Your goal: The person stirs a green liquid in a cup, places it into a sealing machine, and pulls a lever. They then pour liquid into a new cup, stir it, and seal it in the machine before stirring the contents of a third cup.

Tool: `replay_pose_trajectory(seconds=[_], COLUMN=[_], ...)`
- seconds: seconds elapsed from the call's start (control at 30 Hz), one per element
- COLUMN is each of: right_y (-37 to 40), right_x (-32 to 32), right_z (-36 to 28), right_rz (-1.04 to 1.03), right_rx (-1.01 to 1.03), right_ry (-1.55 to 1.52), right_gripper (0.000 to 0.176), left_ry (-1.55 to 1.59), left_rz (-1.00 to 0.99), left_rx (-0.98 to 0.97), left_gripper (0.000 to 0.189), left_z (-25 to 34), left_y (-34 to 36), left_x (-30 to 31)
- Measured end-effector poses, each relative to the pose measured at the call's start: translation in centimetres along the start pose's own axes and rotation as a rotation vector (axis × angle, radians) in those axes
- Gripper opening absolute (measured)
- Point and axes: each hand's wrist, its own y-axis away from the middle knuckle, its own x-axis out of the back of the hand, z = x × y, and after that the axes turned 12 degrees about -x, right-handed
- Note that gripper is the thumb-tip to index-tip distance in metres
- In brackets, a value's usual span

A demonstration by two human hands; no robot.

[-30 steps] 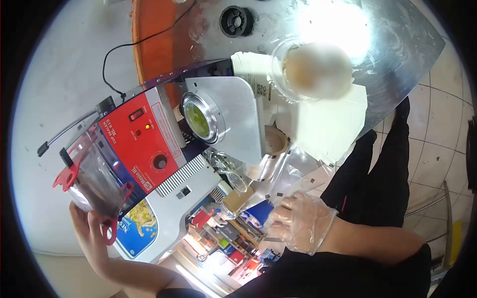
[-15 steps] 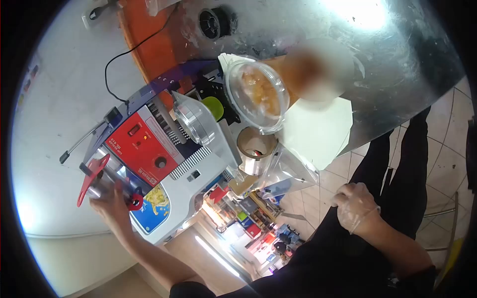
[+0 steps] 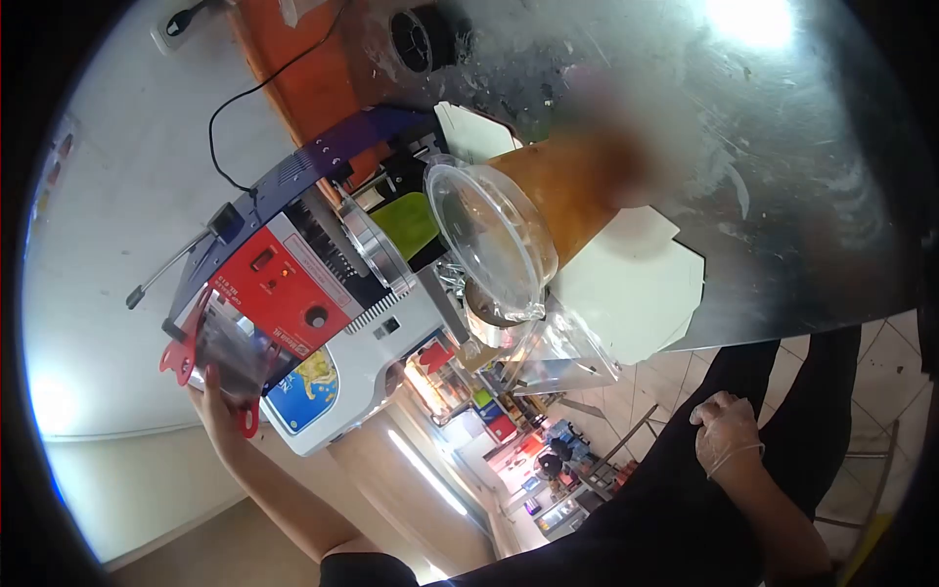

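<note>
At the left, my left hand (image 3: pixel 223 416) has its fingers wrapped on the red-ended metal part (image 3: pixel 230 357) of a red cup sealing machine (image 3: pixel 279 289). My right hand (image 3: pixel 729 430), in a clear thin glove, is curled in front of my dark-clothed legs, with nothing visible in it. Between the hands, nearer the middle, stands a clear plastic cup (image 3: pixel 489 230) above orange-brown contents (image 3: pixel 567 186); its far end is blurred. A green piece (image 3: pixel 403 225) and a round metal ring (image 3: pixel 377 249) are on the machine.
White sheets (image 3: pixel 636 284) lie on the metal table (image 3: pixel 782 245). A black spool (image 3: pixel 421 41) is at the back. Clear plastic film (image 3: pixel 562 342) lies by a brown roll (image 3: pixel 494 303). A black cable (image 3: pixel 213 137) runs along the left wall.
The red-ended metal part has turned with my left hand on it. My right hand appears farther right and slightly lower. The view has shifted, and the cup is seen more from the side.
</note>
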Motion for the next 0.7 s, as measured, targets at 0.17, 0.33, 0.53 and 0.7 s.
replay_pose_trajectory(seconds=[0.17,0.33,0.53,0.7], right_y=[-0.9,-1.8,-2.5,-2.8], right_x=[-0.4,-1.6,-4.9,-6.4], right_z=[0.4,1.8,5.5,7.3], right_rz=[-0.063,-0.202,-0.09,-0.078], right_rx=[-0.11,-0.219,-0.191,-0.262], right_ry=[0.029,0.166,0.077,0.006], right_gripper=[0.02,0.021,0.02,0.016], left_ry=[0.068,0.077,0.1,0.157], left_rz=[-0.019,-0.037,0.05,0.005], left_rx=[0.089,0.081,0.094,0.09], left_gripper=[0.085,0.078,0.078,0.076], left_z=[-0.4,-0.2,-0.6,-1.3], left_y=[-0.1,0.1,0.1,-0.6], left_x=[1.4,1.4,1.3,2.7])
